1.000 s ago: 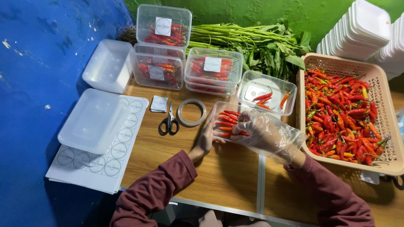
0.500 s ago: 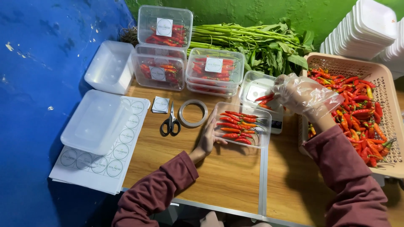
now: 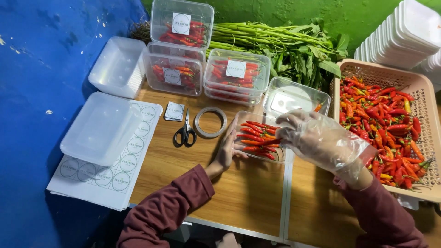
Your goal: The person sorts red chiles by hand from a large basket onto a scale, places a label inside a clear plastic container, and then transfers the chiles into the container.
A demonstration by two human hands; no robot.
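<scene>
Chilli tray (image 3: 257, 138): clear plastic, part filled with red chillies lying lengthwise, on the wooden table (image 3: 229, 193) just in front of an empty clear tray (image 3: 294, 98).
Left hand (image 3: 227, 149): bare, fingers laid flat against the tray's left side, steadying it, not gripping.
Right hand (image 3: 317, 138): in a loose clear plastic glove, over the tray's right end; fingers bent downward, and whether they pinch any chillies I cannot tell through the glove.
Basket (image 3: 413, 82): heaped with loose chillies, just right of the gloved hand.
Risk of spill: chillies near the tray's rim could roll onto the table if the hand drags across them.
Risk of snag: baggy glove film may catch a stem and pull chillies out.
Risk of slide: the light tray may skid if the flat left hand lifts away.
Nearby clutter: scissors (image 3: 185, 133) and tape roll (image 3: 211, 122) sit close on the left, where a pushed tray could knock them.
</scene>
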